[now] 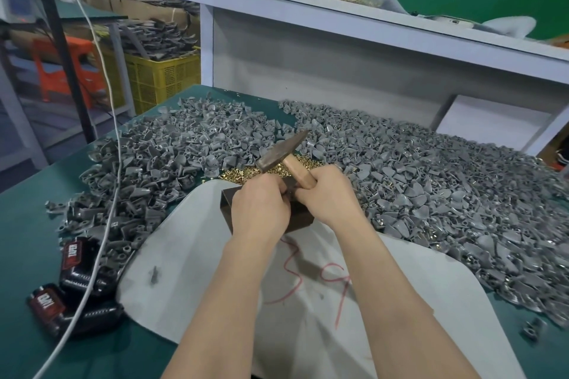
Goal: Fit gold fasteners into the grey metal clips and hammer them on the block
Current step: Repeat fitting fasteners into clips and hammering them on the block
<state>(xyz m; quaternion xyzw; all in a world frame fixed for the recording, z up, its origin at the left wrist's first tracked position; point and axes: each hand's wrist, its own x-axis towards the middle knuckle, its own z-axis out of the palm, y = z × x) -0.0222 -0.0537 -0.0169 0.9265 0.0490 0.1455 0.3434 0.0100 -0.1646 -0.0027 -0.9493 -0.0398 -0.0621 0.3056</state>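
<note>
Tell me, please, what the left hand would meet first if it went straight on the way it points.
Probably the hammer head, just beyond the knuckles of the left hand, though depth is unclear.

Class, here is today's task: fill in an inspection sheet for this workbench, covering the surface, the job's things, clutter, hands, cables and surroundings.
Surface: green table, with a white cloth spread at the front.
Job's things: grey clips heaped across the table; gold fasteners in a small pile; dark block on the cloth; hammer raised over the block.
Clutter: two black-and-red packs at the front left.
Hands: left hand curled over the block, what it holds hidden; right hand grips the hammer's handle.
Cables: white cable runs over the clips and packs.
Surroundings: yellow crate to the left; grey shelf behind.
</note>
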